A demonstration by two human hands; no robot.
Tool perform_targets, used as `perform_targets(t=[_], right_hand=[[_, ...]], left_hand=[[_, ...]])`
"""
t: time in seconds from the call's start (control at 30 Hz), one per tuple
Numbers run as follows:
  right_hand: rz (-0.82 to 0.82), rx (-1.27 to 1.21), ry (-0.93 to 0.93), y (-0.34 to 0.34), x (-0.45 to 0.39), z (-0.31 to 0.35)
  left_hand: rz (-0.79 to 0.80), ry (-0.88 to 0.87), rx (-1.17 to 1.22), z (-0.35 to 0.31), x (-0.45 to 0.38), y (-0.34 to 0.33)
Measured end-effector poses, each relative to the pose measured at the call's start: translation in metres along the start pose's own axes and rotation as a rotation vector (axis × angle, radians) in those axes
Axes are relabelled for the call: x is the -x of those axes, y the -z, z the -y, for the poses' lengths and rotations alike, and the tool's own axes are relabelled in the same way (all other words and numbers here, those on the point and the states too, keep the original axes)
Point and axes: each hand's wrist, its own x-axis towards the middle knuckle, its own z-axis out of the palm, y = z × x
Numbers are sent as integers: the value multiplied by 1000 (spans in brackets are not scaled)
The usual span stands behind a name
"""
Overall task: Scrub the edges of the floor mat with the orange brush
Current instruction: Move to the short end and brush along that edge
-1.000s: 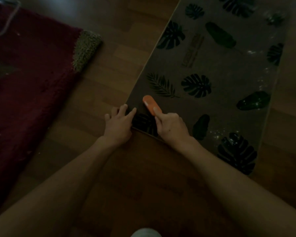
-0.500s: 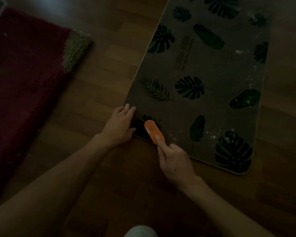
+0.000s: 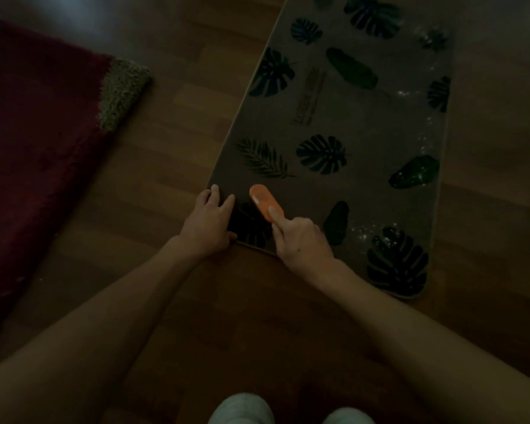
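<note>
A grey floor mat (image 3: 358, 123) printed with dark leaves lies on the wooden floor, running away to the upper right. My right hand (image 3: 300, 237) grips the orange brush (image 3: 265, 201), index finger laid along its back; the brush lies on the mat just inside the near edge. My left hand (image 3: 210, 221) rests flat on the mat's near left corner, fingers spread on the fabric. White specks dot the mat near its right edge and near right corner.
A shaggy dark red rug (image 3: 34, 148) with an olive corner patch (image 3: 121, 90) lies on the floor to the left. Bare wooden floor (image 3: 172, 123) separates it from the mat. My knees (image 3: 242, 408) show at the bottom edge.
The brush has moved away from me, from the mat's near edge further onto the mat. My left hand has stayed on the corner.
</note>
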Motion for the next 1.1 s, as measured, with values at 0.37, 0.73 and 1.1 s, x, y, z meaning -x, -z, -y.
perform_targets(t=[0.37,0.73,1.1], right_hand=[[46,25,1,-23,71,-16],[-14,-16,-24,20,-17,-21],[-5,-38,-84,-23,109,-45]], left_hand=[[47,9,95,-11,-3,-9],[72,-8,-14,-7,0,-4],[0,101,-30,-39,5,-9]])
